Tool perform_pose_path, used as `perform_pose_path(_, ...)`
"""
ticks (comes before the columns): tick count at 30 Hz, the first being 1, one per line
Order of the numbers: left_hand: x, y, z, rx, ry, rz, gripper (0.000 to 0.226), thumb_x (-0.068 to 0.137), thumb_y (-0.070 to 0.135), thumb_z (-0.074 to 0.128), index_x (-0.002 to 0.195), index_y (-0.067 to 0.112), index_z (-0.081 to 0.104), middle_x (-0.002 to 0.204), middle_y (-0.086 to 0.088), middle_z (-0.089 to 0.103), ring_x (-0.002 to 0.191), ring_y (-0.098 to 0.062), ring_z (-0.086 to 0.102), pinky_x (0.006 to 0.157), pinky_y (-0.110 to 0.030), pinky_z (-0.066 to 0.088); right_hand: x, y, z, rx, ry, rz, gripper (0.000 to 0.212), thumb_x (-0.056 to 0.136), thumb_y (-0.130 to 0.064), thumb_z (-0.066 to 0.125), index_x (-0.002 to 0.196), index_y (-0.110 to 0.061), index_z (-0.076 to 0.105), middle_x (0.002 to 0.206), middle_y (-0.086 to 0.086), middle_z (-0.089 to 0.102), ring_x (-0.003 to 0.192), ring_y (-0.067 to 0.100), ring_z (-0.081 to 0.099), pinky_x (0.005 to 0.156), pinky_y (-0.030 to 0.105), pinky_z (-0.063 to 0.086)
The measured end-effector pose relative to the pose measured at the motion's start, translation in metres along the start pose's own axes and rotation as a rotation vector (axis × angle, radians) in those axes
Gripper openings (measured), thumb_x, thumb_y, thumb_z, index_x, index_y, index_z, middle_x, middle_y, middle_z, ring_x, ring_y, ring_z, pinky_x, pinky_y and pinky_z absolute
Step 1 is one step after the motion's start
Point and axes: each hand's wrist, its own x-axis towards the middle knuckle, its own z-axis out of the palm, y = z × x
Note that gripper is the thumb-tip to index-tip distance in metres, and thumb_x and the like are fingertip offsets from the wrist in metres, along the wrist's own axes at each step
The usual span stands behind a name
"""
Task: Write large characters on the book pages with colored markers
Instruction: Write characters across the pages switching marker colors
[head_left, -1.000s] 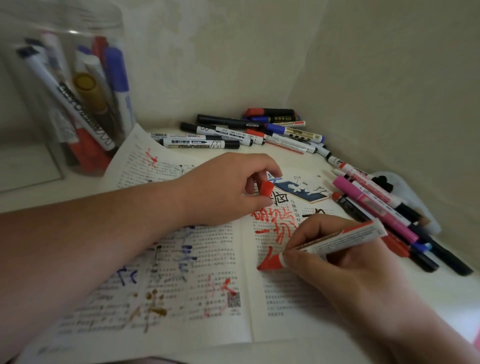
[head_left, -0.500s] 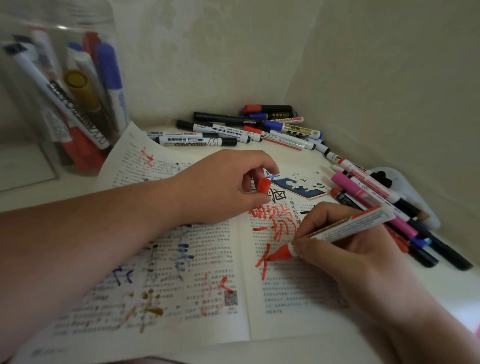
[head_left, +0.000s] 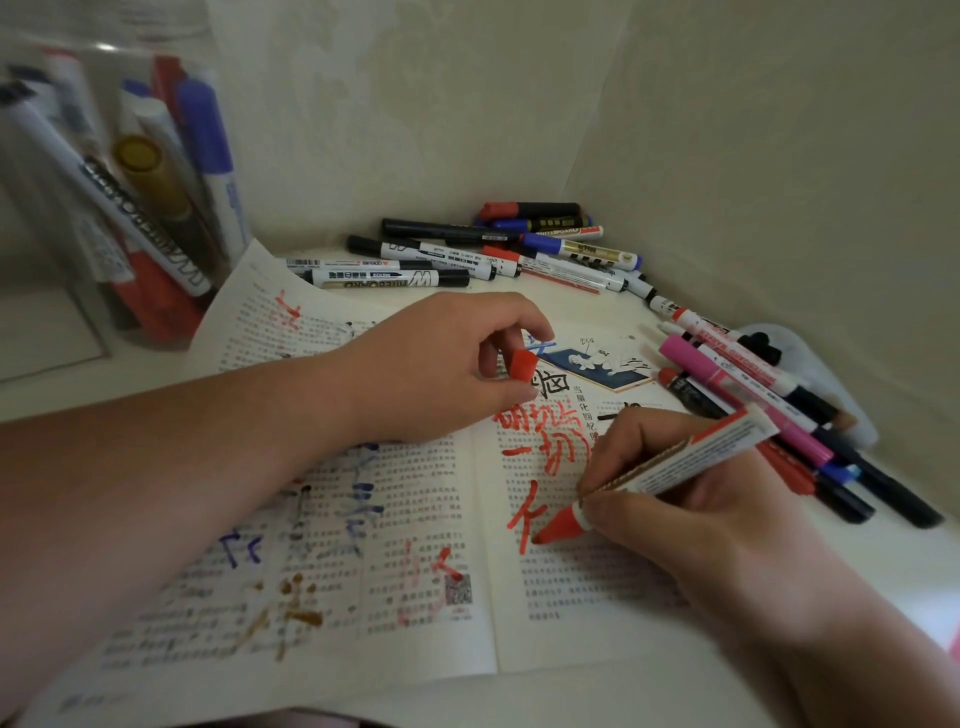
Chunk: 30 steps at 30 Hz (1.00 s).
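An open book (head_left: 415, 597) lies flat in front of me, its printed pages covered with large red, blue, black and brown characters. My right hand (head_left: 691, 504) grips a red marker (head_left: 670, 467) with its red tip on the right page, beside fresh red strokes (head_left: 524, 514). My left hand (head_left: 441, 374) rests on the book near the spine and pinches the marker's red cap (head_left: 521, 364) between thumb and fingers.
Several loose markers (head_left: 493, 254) lie in a row by the back wall, and more markers (head_left: 769, 395) are piled at the right against the side wall. A clear jar (head_left: 104, 182) with markers stands at the far left, touching the book's corner.
My right hand has moved the marker tip right and down the right page, and a new red character has grown beneath the earlier ones. My left hand keeps holding the cap.
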Motion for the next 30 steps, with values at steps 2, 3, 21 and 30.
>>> perform_pose_path(2,-0.001,0.001,0.000,-0.013,-0.001,0.001,0.041,0.081,0.038,0.080,0.112,0.050,0.055,0.093,0.023,0.064,0.085,-0.002,0.060,0.070,-0.010,0.045,0.001,-0.001,0.000,0.012,0.015,-0.001,0.005,0.074,0.003,0.068,0.076,-0.002,0.069,0.077,0.018,0.076,0.072,0.029,0.075,0.064,0.024,0.057)
perform_pose_path(3,-0.001,0.001,-0.001,-0.020,-0.002,0.003,0.042,0.081,0.038,0.081,0.111,0.050,0.055,0.092,0.023,0.065,0.085,-0.002,0.061,0.070,-0.010,0.045,0.002,-0.001,0.001,0.012,0.023,-0.002,0.005,0.074,0.002,0.068,0.076,-0.002,0.069,0.078,0.018,0.076,0.074,0.031,0.075,0.065,0.026,0.058)
perform_pose_path(21,-0.002,0.005,-0.001,-0.010,-0.035,0.011,0.045,0.078,0.041,0.081,0.114,0.049,0.055,0.093,0.022,0.065,0.085,0.000,0.059,0.074,-0.017,0.044,0.003,0.004,-0.001,-0.023,0.016,-0.023,0.007,0.071,0.002,0.067,0.073,-0.005,0.068,0.072,0.015,0.075,0.068,0.028,0.074,0.060,0.026,0.056)
perform_pose_path(30,-0.002,0.010,-0.006,-0.042,-0.106,-0.055,0.051,0.077,0.044,0.083,0.116,0.053,0.051,0.094,0.028,0.068,0.088,0.003,0.060,0.075,-0.018,0.044,0.033,-0.031,-0.036,-0.006,0.090,-0.222,0.047,0.051,-0.048,0.093,0.080,-0.016,0.075,0.069,0.008,0.069,0.069,0.023,0.066,0.067,0.029,0.054)
